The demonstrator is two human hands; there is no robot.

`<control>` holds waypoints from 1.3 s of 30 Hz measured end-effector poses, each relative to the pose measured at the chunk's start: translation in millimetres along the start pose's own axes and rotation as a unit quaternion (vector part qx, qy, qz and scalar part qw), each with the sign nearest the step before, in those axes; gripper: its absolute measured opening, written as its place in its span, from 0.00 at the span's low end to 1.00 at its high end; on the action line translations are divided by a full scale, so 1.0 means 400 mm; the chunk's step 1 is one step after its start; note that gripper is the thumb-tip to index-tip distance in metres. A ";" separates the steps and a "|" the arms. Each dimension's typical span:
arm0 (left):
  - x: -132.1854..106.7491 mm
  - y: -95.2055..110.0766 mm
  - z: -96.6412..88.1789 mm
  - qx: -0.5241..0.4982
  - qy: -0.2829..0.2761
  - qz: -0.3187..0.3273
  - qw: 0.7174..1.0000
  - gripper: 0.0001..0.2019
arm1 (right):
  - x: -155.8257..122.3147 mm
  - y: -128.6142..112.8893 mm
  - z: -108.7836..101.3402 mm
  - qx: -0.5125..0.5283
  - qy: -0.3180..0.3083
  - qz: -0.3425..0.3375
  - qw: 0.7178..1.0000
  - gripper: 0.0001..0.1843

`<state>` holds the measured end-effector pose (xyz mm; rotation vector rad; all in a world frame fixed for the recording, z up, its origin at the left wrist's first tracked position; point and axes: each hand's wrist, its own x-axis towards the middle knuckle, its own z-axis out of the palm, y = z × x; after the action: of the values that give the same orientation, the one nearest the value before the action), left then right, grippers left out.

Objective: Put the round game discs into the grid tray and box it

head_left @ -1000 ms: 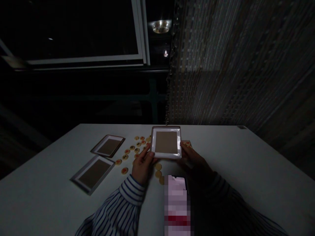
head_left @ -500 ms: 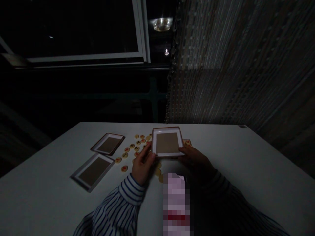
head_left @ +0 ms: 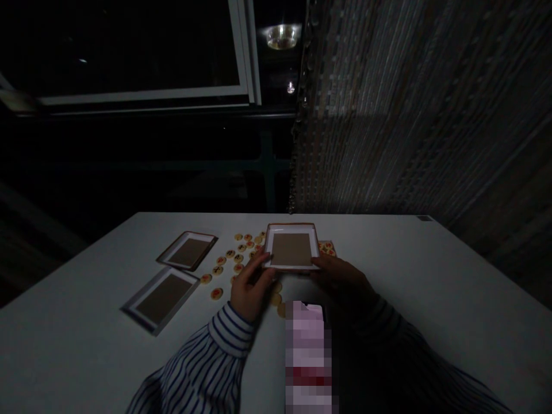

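Between my two hands is a shallow cardboard box tray [head_left: 292, 249], its open side with white inner walls and a brown bottom facing me. My left hand [head_left: 251, 287] grips its lower left corner, thumb in front. At the lower right corner, my right hand [head_left: 342, 279] holds it in the same way, though shadow hides most of those fingers. Round xiangqi pieces [head_left: 230, 253] with red or black characters lie scattered left of the tray and partly behind it. More pieces sit close together in what looks like a box [head_left: 328, 248] behind my right hand.
Two more shallow box halves, one brown-edged [head_left: 163, 257] and one grey-edged [head_left: 129, 310], lie on the left of the white table [head_left: 414, 276]. A phone [head_left: 308, 356] with a blurred-out screen is near me. Behind stand a window frame [head_left: 150, 95] and a bead curtain [head_left: 366, 115].
The tray has tilted slightly and shifted a little to the left, still in both hands. The view has moved slightly; the pieces and other box halves lie as before.
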<state>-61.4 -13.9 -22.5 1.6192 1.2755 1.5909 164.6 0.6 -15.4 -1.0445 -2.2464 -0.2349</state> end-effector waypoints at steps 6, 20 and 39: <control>0.000 0.003 -0.001 0.006 0.009 -0.016 1.000 0.16 | -0.002 -0.013 -0.032 -0.075 0.007 -0.013 0.997 0.20; -0.005 -0.002 -0.004 -0.010 -0.008 0.011 1.000 0.25 | 0.005 -0.008 -0.051 -0.096 0.067 -0.068 0.991 0.16; 0.007 -0.003 -0.034 0.067 -0.003 0.095 0.993 0.25 | 0.006 -0.011 -0.047 -0.073 0.027 -0.049 0.996 0.20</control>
<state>-75.0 -14.0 -20.2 1.8757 1.2824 1.6401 169.0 -8.4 1.3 -0.9898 -2.2611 -0.4698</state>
